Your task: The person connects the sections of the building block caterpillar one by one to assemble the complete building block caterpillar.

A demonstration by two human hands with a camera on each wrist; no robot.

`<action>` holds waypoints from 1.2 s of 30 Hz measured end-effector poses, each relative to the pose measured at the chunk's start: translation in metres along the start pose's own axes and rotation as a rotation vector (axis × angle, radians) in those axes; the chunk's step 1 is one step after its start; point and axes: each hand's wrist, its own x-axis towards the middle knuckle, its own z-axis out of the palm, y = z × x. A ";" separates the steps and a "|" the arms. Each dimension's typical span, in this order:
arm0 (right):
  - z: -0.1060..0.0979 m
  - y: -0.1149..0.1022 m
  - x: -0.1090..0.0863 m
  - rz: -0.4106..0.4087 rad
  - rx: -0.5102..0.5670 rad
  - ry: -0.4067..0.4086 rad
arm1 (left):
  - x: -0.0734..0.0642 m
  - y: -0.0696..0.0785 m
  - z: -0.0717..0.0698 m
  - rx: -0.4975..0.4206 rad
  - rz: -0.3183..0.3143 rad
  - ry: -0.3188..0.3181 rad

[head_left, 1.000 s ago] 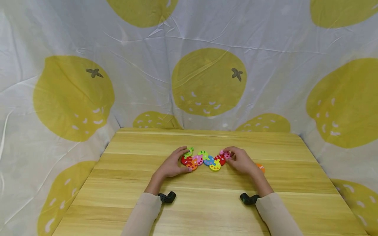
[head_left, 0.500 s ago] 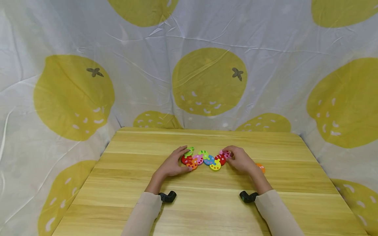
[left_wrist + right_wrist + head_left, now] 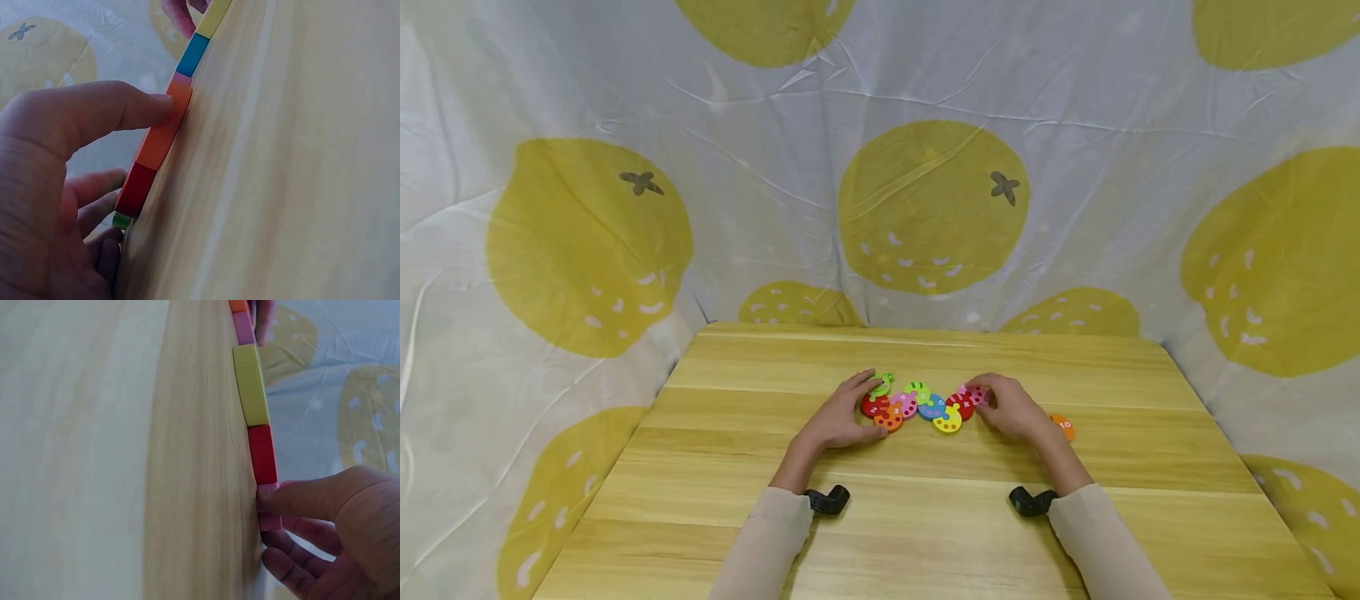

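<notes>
A row of flat numbered puzzle pieces forms a wavy caterpillar on the wooden table. My left hand (image 3: 838,417) holds its left end, the thumb on the edge of the orange piece (image 3: 164,134) and the fingers by the green head piece (image 3: 883,383). The red piece (image 3: 134,189) lies between them. At the right end my right hand (image 3: 1011,408) pinches a pink dotted piece (image 3: 270,521) against the red piece (image 3: 262,454). A yellow piece (image 3: 947,421) and a blue piece (image 3: 932,407) lie in the middle of the row. How tightly the pink piece joins is hidden.
An orange piece marked 10 (image 3: 1063,427) lies on the table (image 3: 925,533) just right of my right wrist. A curtain (image 3: 760,200) with yellow fruit prints hangs behind and beside the table. Black wrist cameras (image 3: 827,501) sit on both wrists.
</notes>
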 end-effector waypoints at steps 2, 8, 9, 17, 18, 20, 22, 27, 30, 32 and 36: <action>-0.002 0.000 -0.003 0.004 0.013 0.012 | 0.000 0.000 0.000 0.008 0.000 -0.007; -0.011 0.002 -0.018 0.025 0.022 0.057 | 0.001 0.001 0.000 0.014 0.000 -0.005; -0.014 0.003 -0.021 0.031 0.023 0.061 | 0.001 0.001 0.001 0.011 0.001 -0.001; -0.027 0.015 -0.047 0.071 0.012 0.099 | 0.000 -0.001 0.002 0.019 0.000 -0.005; -0.029 0.017 -0.050 0.070 0.010 0.104 | 0.000 -0.001 0.002 0.020 0.000 -0.004; -0.032 0.021 -0.055 0.066 0.002 0.113 | 0.000 -0.001 0.002 0.016 0.002 0.001; -0.034 0.026 -0.060 0.067 -0.012 0.122 | 0.000 0.000 0.001 0.010 0.002 0.007; -0.041 0.036 -0.072 0.079 -0.045 0.138 | 0.000 0.000 0.000 0.016 -0.004 0.008; -0.045 0.041 -0.079 0.093 -0.075 0.152 | 0.000 0.000 0.000 0.021 -0.007 0.006; -0.047 0.045 -0.083 0.103 -0.090 0.156 | 0.000 0.000 0.000 0.019 -0.010 0.006; -0.051 0.051 -0.093 0.129 -0.090 0.145 | -0.001 0.000 -0.002 0.015 -0.006 -0.001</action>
